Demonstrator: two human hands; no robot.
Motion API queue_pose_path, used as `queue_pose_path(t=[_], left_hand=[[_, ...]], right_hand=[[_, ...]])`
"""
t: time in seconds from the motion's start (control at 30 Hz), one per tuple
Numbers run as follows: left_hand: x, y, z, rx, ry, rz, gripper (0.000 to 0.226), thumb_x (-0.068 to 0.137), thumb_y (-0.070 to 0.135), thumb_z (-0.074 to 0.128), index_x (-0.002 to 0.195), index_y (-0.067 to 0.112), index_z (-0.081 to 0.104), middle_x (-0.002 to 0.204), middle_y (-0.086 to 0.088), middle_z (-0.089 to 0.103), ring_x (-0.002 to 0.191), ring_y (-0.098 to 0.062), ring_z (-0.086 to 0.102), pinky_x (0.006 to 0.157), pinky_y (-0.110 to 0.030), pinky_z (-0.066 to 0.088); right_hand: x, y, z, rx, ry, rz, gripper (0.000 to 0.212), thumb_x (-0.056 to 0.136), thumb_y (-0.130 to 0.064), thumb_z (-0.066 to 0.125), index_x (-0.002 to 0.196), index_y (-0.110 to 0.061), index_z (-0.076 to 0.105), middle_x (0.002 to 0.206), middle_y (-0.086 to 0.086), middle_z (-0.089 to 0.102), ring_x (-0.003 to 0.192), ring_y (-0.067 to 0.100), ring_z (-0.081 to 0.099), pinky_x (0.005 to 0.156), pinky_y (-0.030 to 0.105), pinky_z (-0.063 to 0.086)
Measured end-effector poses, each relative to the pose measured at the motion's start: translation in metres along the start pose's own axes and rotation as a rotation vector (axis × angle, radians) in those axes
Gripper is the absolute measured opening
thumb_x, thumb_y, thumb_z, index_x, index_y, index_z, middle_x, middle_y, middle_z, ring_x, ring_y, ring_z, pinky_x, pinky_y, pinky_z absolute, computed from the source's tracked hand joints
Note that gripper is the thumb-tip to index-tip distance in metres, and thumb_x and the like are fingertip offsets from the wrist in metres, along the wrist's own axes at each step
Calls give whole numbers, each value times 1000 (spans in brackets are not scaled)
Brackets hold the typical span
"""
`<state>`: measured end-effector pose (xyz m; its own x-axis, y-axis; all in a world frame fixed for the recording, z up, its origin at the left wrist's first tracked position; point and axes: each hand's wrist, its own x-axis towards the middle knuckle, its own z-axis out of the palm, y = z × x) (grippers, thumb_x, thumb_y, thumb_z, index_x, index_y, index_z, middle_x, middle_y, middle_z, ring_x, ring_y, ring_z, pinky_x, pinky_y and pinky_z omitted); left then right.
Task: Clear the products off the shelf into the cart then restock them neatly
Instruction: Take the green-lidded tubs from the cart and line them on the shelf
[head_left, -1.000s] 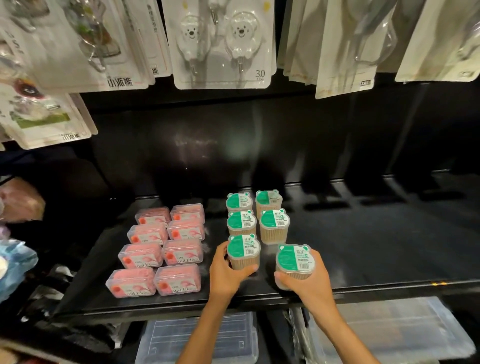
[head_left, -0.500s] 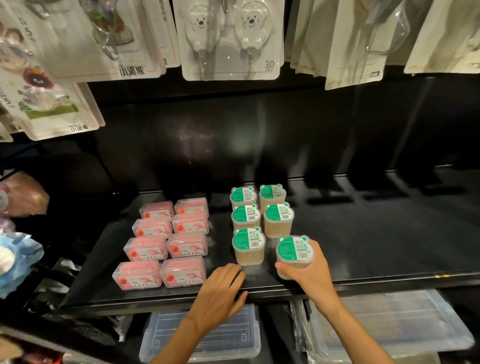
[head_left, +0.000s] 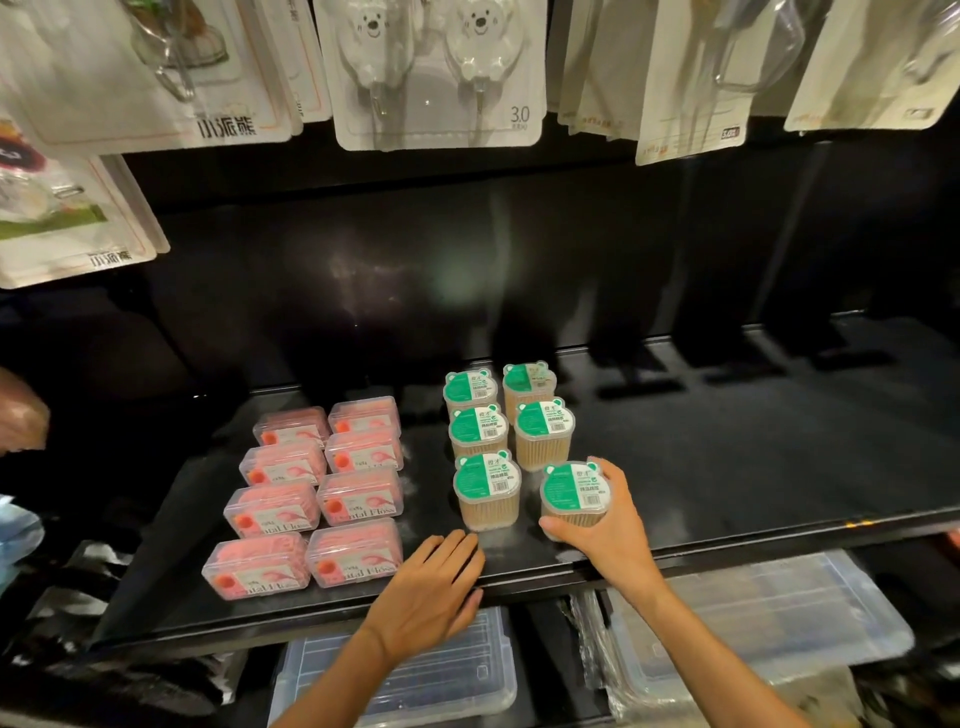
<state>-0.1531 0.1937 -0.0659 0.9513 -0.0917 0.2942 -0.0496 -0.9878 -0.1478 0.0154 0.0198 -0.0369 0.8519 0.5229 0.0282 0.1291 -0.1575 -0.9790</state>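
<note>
Now the left hand (head_left: 431, 592) has released the front-left swab tub (head_left: 487, 491) and lies flat on the shelf (head_left: 727, 467) edge, while the right hand (head_left: 608, 525) grips the last tub (head_left: 574, 491) at lower centre, completing the front row.

Black shelf (head_left: 727, 467), 8 pink floss boxes (head_left: 317, 493) in 2x4 block at 9 o'clock, 6 green-lid tubs (head_left: 506, 441) in 2 cols at center, front-right tub (head_left: 574, 493) gripped, left hand (head_left: 431, 587) flat on front edge, 6 o'clock
</note>
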Motion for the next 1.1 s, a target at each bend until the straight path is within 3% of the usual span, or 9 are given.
queue_pose_path(t=[0.1,0.2,0.33,0.47,0.7,0.87,1.0,1.1], left_hand=[[0,0,0,-29,-16,-24,45,84,44,40,103,19,72,107,-2,70,96,-17,68,83,-29,55],[-1,1,-1,-43,-2,-29,46,89,44,36,102,20,73,106,-1,71,94,-15,68,82,-29,55],[-2,2,0,-57,38,-30,64,98,42,13,101,21,73,105,0,71,94,-15,69,82,-30,55],[-1,1,1,-99,-12,-39,43,87,42,39,102,20,73,106,0,71,96,-15,67,84,-30,55],[-2,-1,3,-120,-38,-43,43,85,45,42,104,20,71,109,0,70,99,-15,67,87,-31,55],[-2,-2,2,-145,-83,-64,44,91,44,36,105,21,71,110,1,69,99,-15,67,87,-32,55],[-3,-1,1,-184,-80,-73,62,97,45,14,105,20,71,110,0,70,99,-15,67,87,-32,55],[-3,-1,-3,-194,-74,-84,65,98,45,12,104,21,72,109,1,70,98,-15,67,88,-32,53]], right_hand=[[-3,6,-2,-9,8,-8,101,55,-14,91,135,-28,32,122,-18,52,111,0,54,87,11,45],[-9,17,-5,-76,52,-12,86,57,-17,91,128,-25,42,123,-11,55,112,5,55,88,16,46],[-6,21,-3,-160,68,-31,71,65,-19,87,125,-27,50,120,-11,59,107,2,55,89,14,43],[4,18,6,-200,86,-82,70,66,-19,86,126,-28,51,118,-17,57,109,2,52,93,20,41],[10,26,10,-266,105,-101,73,69,-22,83,134,-27,48,120,-17,55,116,8,45,95,23,35],[11,28,11,-277,101,-81,73,71,-25,82,135,-26,47,120,-18,53,119,8,45,97,24,35],[9,27,9,-318,100,-46,77,68,-26,84,134,-29,45,117,-19,50,117,7,44,96,23,36],[4,24,2,-286,78,-10,80,67,-24,85,135,-24,44,123,-14,52,117,7,46,97,22,37]])
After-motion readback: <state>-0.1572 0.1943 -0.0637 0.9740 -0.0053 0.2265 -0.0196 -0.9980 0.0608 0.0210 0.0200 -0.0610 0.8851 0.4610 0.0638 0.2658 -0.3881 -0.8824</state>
